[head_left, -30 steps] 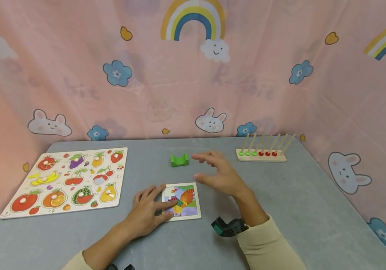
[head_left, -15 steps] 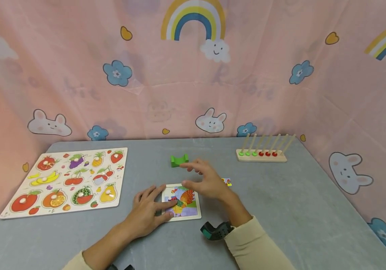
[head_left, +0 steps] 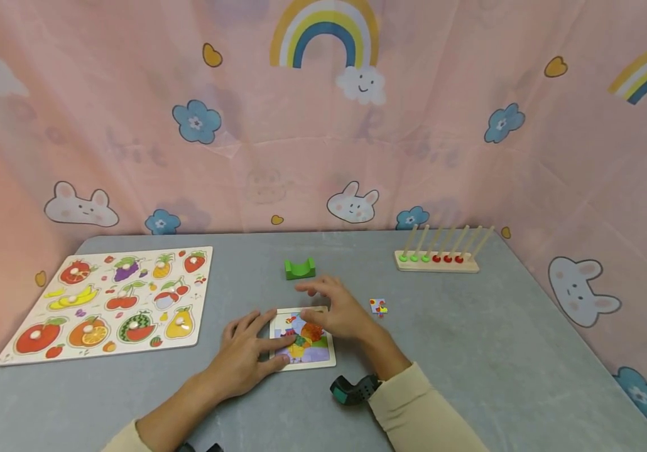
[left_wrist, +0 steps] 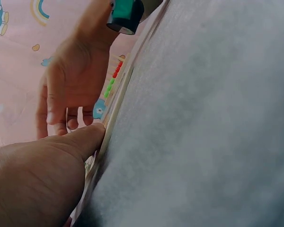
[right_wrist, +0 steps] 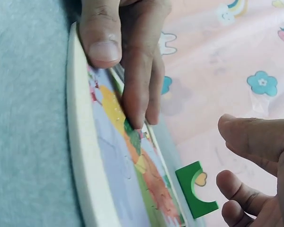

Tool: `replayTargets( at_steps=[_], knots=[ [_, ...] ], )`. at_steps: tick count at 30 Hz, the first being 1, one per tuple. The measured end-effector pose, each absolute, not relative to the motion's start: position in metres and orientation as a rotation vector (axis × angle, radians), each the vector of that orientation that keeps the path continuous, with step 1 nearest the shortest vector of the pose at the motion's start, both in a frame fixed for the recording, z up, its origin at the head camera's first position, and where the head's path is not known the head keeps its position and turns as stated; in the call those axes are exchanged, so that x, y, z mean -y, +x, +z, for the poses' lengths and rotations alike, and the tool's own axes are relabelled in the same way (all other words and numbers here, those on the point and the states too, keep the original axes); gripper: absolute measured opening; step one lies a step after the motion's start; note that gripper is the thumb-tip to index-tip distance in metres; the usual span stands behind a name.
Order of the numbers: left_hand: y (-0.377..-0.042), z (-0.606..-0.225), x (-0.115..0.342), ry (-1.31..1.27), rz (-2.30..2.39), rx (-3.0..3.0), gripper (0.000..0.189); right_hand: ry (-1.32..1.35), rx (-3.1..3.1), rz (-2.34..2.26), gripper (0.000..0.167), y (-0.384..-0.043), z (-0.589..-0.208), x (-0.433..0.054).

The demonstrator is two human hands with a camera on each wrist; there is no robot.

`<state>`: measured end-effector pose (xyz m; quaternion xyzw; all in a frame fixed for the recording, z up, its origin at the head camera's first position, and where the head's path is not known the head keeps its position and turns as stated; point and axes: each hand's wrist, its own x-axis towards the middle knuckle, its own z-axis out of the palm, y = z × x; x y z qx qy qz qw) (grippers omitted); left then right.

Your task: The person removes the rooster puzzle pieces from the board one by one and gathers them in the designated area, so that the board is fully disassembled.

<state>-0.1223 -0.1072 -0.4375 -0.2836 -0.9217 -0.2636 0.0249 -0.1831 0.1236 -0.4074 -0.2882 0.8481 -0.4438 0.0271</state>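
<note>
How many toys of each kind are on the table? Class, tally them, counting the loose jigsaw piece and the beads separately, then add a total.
Fruit board: 1
Framed jigsaw: 1
Loose jigsaw piece: 1
Green block: 1
Peg stand: 1
Green beads: 3
Red beads: 3
Total: 11

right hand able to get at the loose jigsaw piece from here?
Probably yes. The right hand holds nothing visible, and the loose jigsaw piece lies uncovered just to its right on the grey table. It points away, so would likely need to swing back.
</note>
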Motion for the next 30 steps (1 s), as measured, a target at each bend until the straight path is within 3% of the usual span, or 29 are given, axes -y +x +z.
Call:
replayTargets(
  at_steps=[18, 30],
  knots=[
    [-0.122, -0.436, 0.107, -0.883, -0.815, 2.848, 0.036, -0.824, -2.670, -1.251, 0.032, -0.184, -0.425, -0.117],
    [-0.122, -0.437, 0.108, -0.889, -0.805, 2.820, 0.036, -0.792, -2.759, -1.049, 0.015, -0.183, -0.424, -0.110]
  ],
)
